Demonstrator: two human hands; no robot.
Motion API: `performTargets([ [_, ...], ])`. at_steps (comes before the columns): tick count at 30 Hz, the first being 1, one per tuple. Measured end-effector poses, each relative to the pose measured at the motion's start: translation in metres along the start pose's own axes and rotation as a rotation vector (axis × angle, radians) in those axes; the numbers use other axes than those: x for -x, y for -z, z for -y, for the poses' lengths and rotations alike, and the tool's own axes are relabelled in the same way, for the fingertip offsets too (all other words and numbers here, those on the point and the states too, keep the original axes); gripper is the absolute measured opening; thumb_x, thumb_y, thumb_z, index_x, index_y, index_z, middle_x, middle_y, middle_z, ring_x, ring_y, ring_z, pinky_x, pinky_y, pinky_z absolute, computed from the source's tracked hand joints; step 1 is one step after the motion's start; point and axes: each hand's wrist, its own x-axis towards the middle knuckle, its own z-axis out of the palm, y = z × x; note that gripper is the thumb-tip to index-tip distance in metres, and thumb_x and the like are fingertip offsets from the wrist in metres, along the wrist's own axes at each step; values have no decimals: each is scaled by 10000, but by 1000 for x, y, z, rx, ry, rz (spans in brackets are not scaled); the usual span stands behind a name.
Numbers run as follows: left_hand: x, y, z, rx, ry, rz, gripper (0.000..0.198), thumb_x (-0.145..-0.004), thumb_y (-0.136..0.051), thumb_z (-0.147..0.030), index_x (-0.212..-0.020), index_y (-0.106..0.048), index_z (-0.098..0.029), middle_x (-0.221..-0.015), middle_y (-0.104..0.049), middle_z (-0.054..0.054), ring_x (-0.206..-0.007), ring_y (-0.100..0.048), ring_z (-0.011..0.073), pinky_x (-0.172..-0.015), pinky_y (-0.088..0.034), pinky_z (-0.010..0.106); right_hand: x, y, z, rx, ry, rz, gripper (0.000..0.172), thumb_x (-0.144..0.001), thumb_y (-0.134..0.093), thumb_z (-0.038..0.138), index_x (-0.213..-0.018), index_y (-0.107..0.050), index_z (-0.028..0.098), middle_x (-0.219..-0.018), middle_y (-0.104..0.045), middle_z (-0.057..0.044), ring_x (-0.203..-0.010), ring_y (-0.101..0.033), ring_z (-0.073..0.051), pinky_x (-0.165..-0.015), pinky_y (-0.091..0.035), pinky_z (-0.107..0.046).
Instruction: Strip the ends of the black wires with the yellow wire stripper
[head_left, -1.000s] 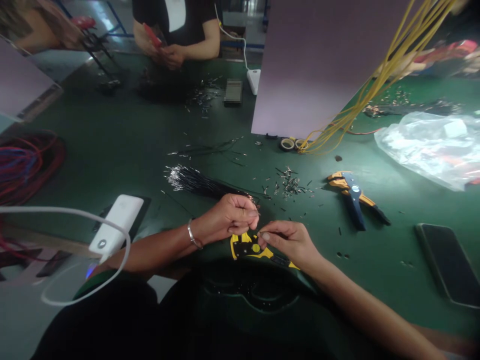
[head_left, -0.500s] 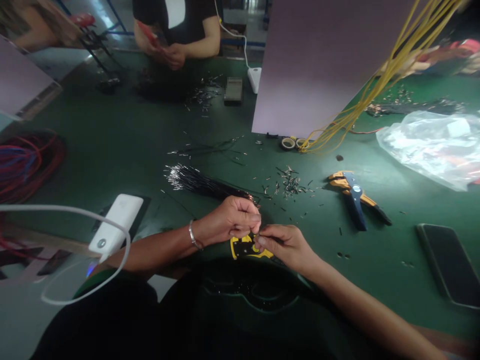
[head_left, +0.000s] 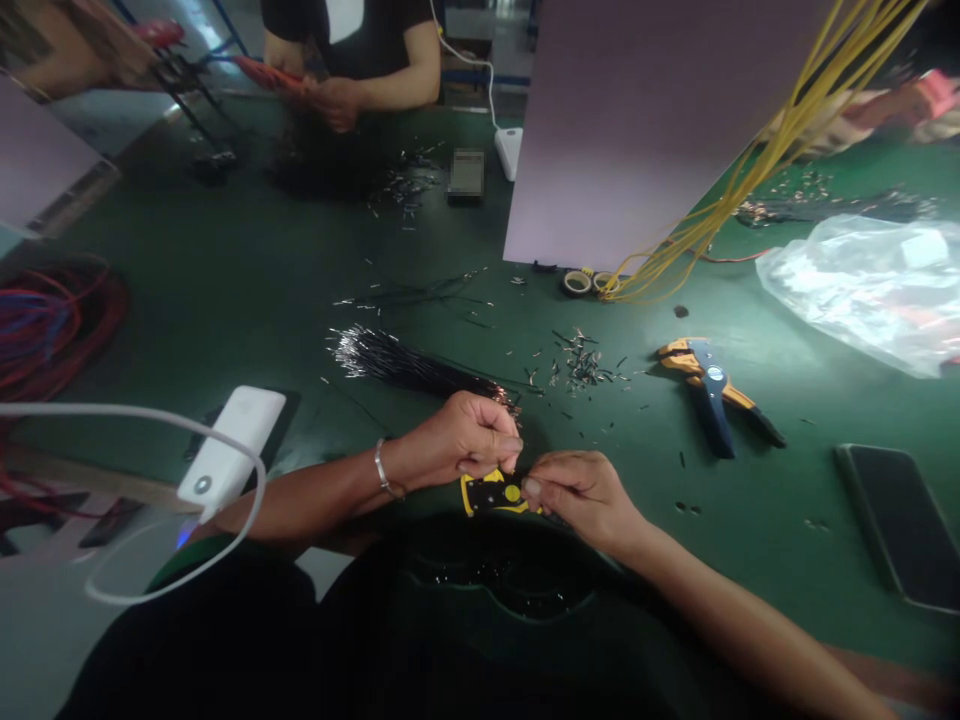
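A dark green worktable (head_left: 225, 300), littered with offcuts. At its 6 o'clock edge the left hand (head_left: 465, 440) and right hand (head_left: 581, 490) meet over a yellow-and-black wire stripper (head_left: 491, 494) lying flat, round yellow knob showing. Both hands are pinched closed; what they pinch is too thin to make out. It looks like seating a strand at the tool's head, which calls for steady alignment. A bundle of black wires (head_left: 405, 365) lies at 11 o'clock from the hands

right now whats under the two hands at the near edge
A yellow-and-black stripping tool lies under the left hand and right hand. Only its head shows; the right hand covers its handles. What they pinch is unclear.
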Motion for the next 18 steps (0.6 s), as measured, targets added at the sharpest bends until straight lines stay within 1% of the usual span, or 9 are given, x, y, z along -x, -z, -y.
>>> performTargets([
  [6,0,2,0,10,-3,1,258,-656,-750,-248,-542,-587,-84,-570,-603,35,-364,-295,-6,-332,-180,154,-1,2,1,14,19,-19,403,-933,-490,347,-584,-627,198,-522,-566,-15,-505,-530,-135,-516,-392,-273],
  [11,-1,3,1,23,-12,-9,269,-657,-750,-252,-530,-573,-93,-548,-586,25,-355,-306,-3,-327,-164,157,-2,2,0,45,73,-40,373,-927,-516,310,-586,-619,201,-511,-550,-5,-495,-510,-133,-506,-384,-272],
  [15,-2,5,2,72,-25,11,251,-662,-748,-233,-545,-573,-96,-563,-599,30,-366,-288,-1,-327,-166,156,-1,2,-3,134,114,-46,359,-931,-501,268,-598,-614,195,-520,-543,-16,-508,-501,-142,-515,-389,-280],
  [18,-2,6,2,83,-51,36,253,-680,-739,-225,-546,-568,-94,-557,-584,20,-369,-301,2,-332,-163,156,-1,0,-6,192,167,-76,334,-932,-492,253,-635,-634,195,-537,-574,-29,-531,-523,-152,-545,-417,-291],
])
